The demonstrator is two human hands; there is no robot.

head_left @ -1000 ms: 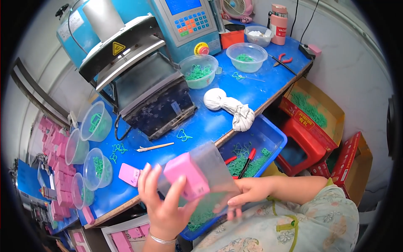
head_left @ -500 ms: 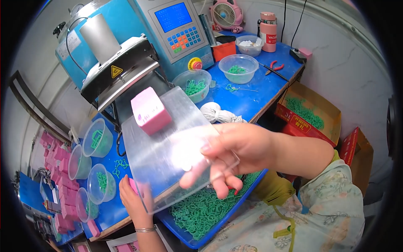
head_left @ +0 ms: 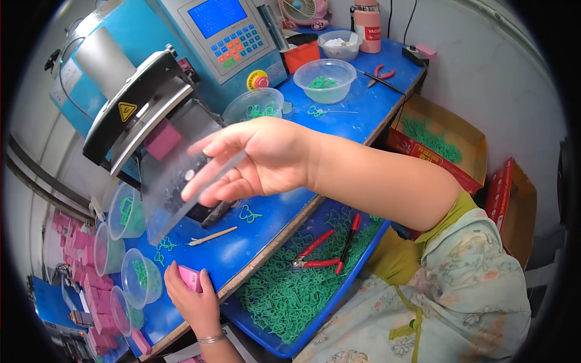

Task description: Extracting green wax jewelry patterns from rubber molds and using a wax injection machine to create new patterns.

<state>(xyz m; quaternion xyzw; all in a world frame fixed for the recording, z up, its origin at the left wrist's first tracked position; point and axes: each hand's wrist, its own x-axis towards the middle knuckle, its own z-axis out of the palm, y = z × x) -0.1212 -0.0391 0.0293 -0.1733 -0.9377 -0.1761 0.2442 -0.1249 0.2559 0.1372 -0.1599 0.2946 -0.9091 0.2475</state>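
Blue counter (head_left: 248,242) below, my right hand (head_left: 260,160) pinches a clear sheet (head_left: 168,202), likely stiff, best edge-held; left hand (head_left: 193,302) grips a pink block (head_left: 190,278).

Clear sheet (head_left: 164,209) is blurred; right hand (head_left: 266,154) hides plastic bowl's (head_left: 241,105) lower part; top edge crops pink fan (head_left: 304,12).

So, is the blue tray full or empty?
Partly full: green loops are piled inside the blue tray, but its rim stands bare.
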